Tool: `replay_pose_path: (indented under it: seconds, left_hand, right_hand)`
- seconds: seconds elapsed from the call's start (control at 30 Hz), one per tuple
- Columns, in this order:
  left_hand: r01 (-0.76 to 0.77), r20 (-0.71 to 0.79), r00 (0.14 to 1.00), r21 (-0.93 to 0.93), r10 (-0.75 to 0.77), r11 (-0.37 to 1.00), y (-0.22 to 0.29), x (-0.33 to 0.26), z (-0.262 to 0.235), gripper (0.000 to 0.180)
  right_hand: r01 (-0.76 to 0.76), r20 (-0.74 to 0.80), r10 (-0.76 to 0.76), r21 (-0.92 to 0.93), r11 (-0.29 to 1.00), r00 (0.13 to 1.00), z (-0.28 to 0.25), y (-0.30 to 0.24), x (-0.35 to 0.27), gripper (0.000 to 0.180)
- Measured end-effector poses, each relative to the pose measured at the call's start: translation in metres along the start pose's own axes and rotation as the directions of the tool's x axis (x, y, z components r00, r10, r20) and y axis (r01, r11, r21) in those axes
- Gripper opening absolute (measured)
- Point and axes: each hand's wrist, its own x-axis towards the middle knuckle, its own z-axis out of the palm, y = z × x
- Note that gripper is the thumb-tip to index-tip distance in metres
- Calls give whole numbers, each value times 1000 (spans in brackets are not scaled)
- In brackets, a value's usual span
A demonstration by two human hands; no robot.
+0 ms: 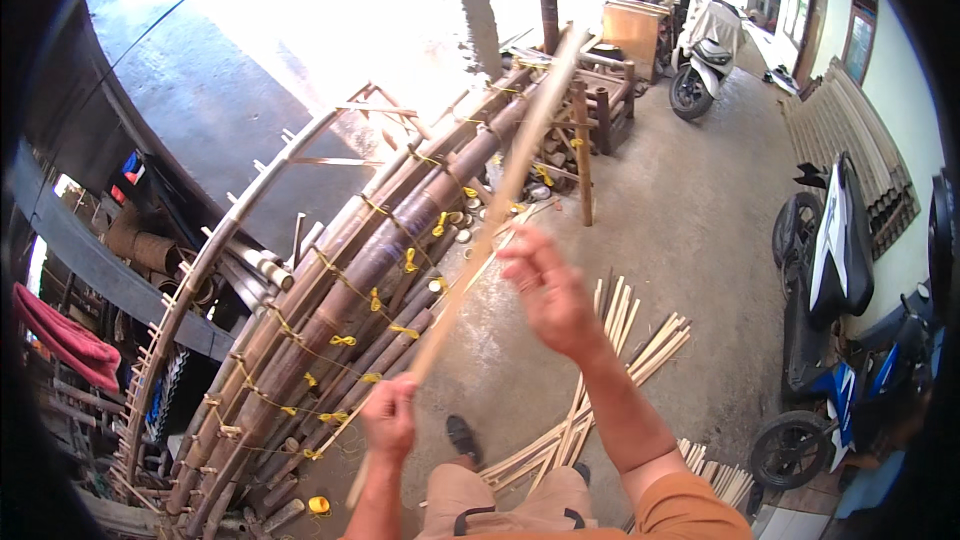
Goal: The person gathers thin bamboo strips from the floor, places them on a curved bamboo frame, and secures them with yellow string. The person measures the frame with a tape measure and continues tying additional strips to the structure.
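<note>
1. Left hand (388, 415): fingers curled tight around a long, pale strip (499, 205), gripping it toward its lower end.
2. From that grip the strip slants up and away to the right; a short tail runs below the fist.
3. Right hand (550, 295): above and right of the grip, fingers loosely spread and part-bent, just beside the strip; looks apart from it.
4. Left of and beyond the grip: dark bamboo poles (400, 230) in a long rack, hung with yellow ties (410, 260).
5. Right of the grip, on the concrete floor (690, 230): loose pale strips (575, 410), crossing one another.
</note>
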Motion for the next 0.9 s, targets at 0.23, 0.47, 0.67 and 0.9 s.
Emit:
replay_pose_path:
  seconds: [0.23,0.47,0.67,0.9]
  left_hand:
    - [108,-48,994,479,-97,871,-88,117,-164,27]
    - [252,146,893,622,-426,741,-193,202,-249,30]
    - [194,131,890,758,-437,623,-249,222,-272,31]
    - [71,145,979,408,-141,910,-196,281,-146,40]
  right_hand:
    - [-433,542,468,-201,878,698,121,127,-108,43]
    - [-728,191,893,-522,444,408,53,229,-265,41]
    - [-910,-181,892,-113,399,414,62,221,-182,25]
    - [-622,-260,598,-18,782,759,120,245,86,31]
